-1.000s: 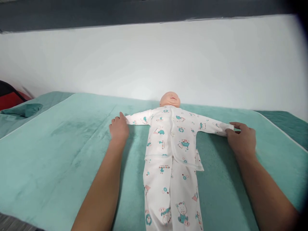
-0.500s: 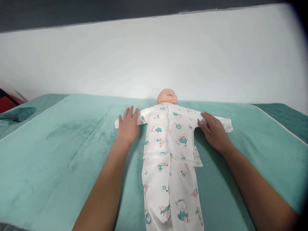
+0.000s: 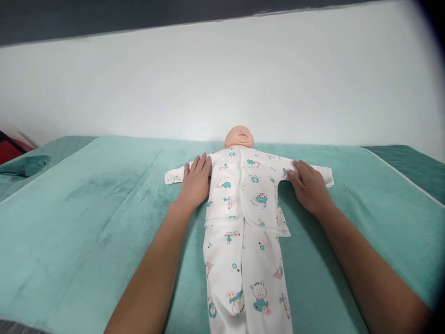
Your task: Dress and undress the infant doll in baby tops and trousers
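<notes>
A baby doll lies on its back with its arms stretched out to both sides. It wears a white printed baby top and matching white baby trousers, whose lower ends run out of view. My left hand lies over the sleeve on the left, close to the armpit, fingers extended and covering part of the sleeve. On the other side my right hand rests on the right sleeve, its fingers lying over the cloth and the thumb at the sleeve's lower edge. A loose corner of the top sticks out at the right hip.
A green blanket spreads under the doll, with a darker green cover beyond its right edge. Behind stands a white wall with a dark band on top. A red and black item sits at the far left.
My left hand has moved right along the sleeve, toward the doll's body, uncovering more of the cuff end. My right hand stays on its sleeve. The view has shifted slightly.
</notes>
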Demonstrator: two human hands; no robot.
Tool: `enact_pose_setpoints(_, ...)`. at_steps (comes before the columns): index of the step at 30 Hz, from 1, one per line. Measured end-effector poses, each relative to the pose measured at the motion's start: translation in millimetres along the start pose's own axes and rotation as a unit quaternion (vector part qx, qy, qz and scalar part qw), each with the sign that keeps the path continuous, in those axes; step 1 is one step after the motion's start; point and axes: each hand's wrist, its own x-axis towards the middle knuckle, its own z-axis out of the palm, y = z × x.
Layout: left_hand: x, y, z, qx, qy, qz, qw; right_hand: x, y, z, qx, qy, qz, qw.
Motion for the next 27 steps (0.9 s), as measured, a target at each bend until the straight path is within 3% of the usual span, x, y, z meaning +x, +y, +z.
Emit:
enact_pose_setpoints(9, 0, 3, 0.0, -0.014, 0.018, -0.003, 1.0, -6, -31, -13, 0.047, 0.023, -0.004, 0.999)
enact_pose_setpoints(16, 7, 0, 3.4, -0.126, 0.054, -0.007, 0.99, -19, -68, -23, 0.138, 0.017, -0.06, 0.988)
enact_pose_setpoints(27, 2, 10, -10.9, -0.322, 0.165, -0.088, 0.928, -26, -88, -29, 0.187, 0.036, -0.078, 0.979)
